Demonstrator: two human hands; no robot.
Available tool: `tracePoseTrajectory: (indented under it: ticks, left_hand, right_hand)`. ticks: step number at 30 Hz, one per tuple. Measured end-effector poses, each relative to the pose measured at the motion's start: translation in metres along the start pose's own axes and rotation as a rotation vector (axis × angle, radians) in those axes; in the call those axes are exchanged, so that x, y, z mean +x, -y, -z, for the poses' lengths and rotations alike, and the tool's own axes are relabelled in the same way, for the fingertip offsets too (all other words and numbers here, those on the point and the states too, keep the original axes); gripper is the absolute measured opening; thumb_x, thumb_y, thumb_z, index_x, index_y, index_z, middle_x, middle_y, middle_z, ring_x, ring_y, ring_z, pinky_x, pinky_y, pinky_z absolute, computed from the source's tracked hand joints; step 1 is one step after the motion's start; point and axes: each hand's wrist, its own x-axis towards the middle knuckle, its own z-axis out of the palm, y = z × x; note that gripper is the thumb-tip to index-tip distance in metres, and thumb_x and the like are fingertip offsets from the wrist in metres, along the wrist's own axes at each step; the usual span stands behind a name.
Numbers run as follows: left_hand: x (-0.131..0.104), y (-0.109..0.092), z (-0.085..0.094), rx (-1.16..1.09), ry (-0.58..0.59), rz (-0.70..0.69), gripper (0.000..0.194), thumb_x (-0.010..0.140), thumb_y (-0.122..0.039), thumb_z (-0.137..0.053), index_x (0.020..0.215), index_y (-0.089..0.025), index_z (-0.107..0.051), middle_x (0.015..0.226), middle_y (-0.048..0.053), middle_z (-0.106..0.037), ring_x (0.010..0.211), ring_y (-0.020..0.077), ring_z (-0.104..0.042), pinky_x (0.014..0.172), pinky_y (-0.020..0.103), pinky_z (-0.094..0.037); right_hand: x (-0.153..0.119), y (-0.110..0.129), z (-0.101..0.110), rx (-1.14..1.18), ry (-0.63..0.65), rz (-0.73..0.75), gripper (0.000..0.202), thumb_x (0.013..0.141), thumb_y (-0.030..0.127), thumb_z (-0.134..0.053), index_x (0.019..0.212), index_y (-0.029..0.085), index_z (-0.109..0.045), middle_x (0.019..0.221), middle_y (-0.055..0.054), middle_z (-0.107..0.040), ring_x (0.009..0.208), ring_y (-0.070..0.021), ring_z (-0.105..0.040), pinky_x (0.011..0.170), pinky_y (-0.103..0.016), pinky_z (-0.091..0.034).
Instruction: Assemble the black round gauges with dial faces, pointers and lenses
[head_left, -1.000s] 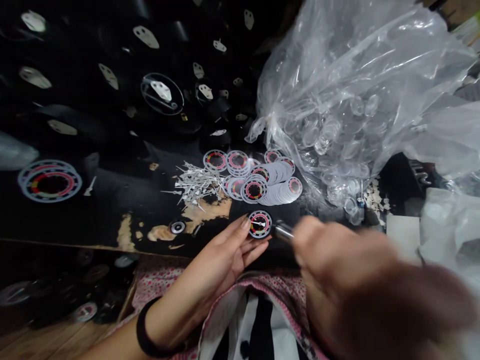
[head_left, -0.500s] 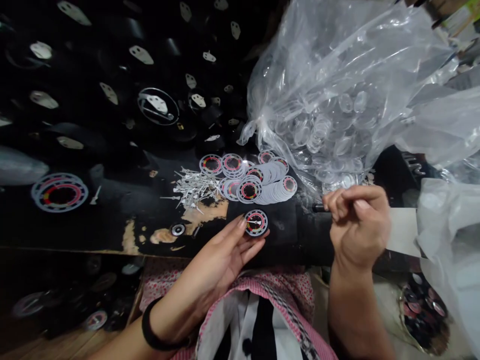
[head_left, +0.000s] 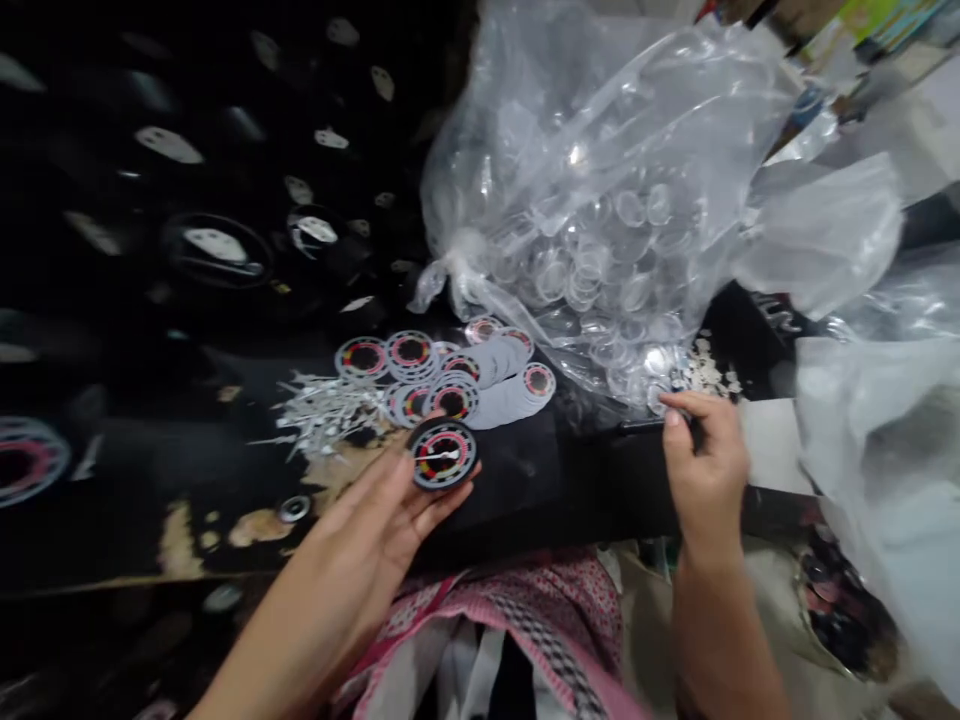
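My left hand [head_left: 390, 505] holds a small round gauge [head_left: 444, 454] by its edge, dial facing up, with a white pointer on its face. Behind the gauge lie overlapping printed dial discs [head_left: 455, 397], and left of them a heap of white pointers [head_left: 322, 412]. My right hand [head_left: 705, 455] is at the opening of the clear plastic bag, its thumb and forefinger closed at a clear round cover [head_left: 657, 398]; whether the cover is gripped is hard to tell. Small pale pieces [head_left: 706, 368] lie just beyond this hand.
A large plastic bag [head_left: 585, 220] of clear covers fills the back right. Dark parts with pale plates [head_left: 216, 244] crowd the back left. A metal ring [head_left: 295, 509] lies near the front edge, and larger dials [head_left: 28, 462] at far left.
My right hand has opened from its curled pose and reached toward the clear covers. The view has shifted, so the table items sit further left. My left hand still holds the gauge.
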Motion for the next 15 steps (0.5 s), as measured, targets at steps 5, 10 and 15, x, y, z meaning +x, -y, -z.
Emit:
tracePoseTrajectory:
  ticks: [5,10,15]
  left_hand:
    - [-0.003,-0.001,-0.006,0.017,0.045,-0.015,0.029,0.086,-0.041,-0.073,0.109,-0.024,-0.078,0.127,0.009,-0.074,0.122,0.0313,-0.065,0.098,0.044,-0.058]
    - [-0.004,-0.002,-0.001,0.093,0.024,-0.011,0.032,0.085,-0.043,-0.074,0.115,-0.031,-0.076,0.141,0.004,-0.066,0.133,0.0305,-0.057,0.101,0.04,-0.056]
    - [-0.003,-0.003,0.006,0.206,0.044,-0.072,0.04,0.083,-0.044,-0.077,0.12,-0.03,-0.074,0.142,0.005,-0.066,0.138,0.0294,-0.052,0.109,0.038,-0.048]
  right_hand:
    - [0.001,0.064,-0.01,0.083,0.141,0.164,0.017,0.093,0.019,-0.059,0.105,0.025,-0.07,0.097,-0.004,-0.071,0.096,-0.0228,-0.063,0.09,-0.041,-0.047]
    - [0.0,0.122,-0.049,0.178,0.677,0.398,0.016,0.099,0.019,-0.052,0.101,0.015,-0.067,0.092,-0.008,-0.072,0.086,-0.0225,-0.061,0.078,-0.038,-0.044]
    - [0.004,0.127,-0.069,0.003,0.686,0.535,0.023,0.1,0.018,-0.045,0.089,0.015,-0.064,0.084,-0.009,-0.068,0.08,-0.0226,-0.055,0.075,-0.037,-0.039]
